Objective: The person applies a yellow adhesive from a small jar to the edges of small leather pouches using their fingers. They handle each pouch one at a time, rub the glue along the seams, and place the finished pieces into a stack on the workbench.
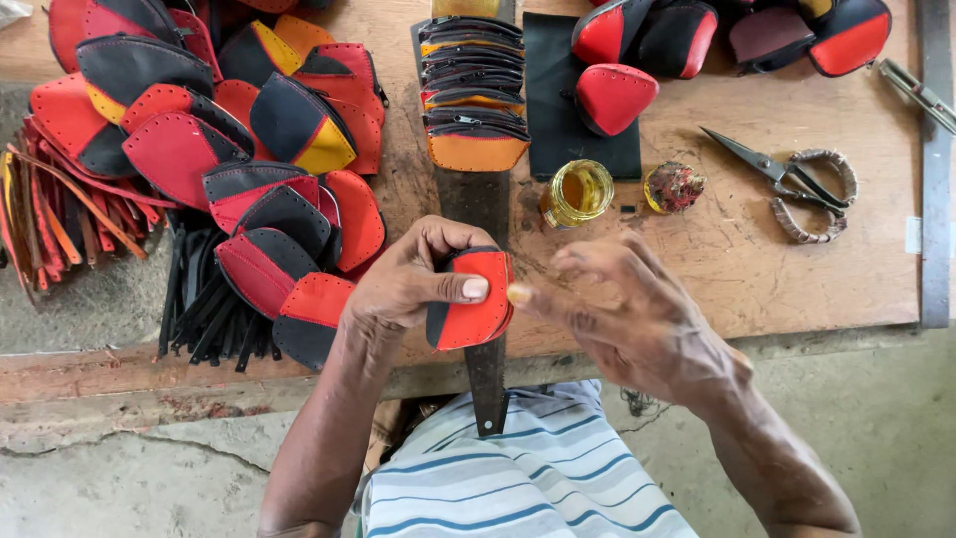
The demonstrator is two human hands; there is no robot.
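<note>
Upper left: heap of red and black leather pieces [199,139] on the desk [757,279]. Centre: left hand [408,284], grip clenched on a red and black pouch piece [473,299]. Above: glue jar [578,191]. Right hand [627,319], grip released, fingertip at the edge; spreading evenly probably works best. Upper right: scissors [787,174].
</note>
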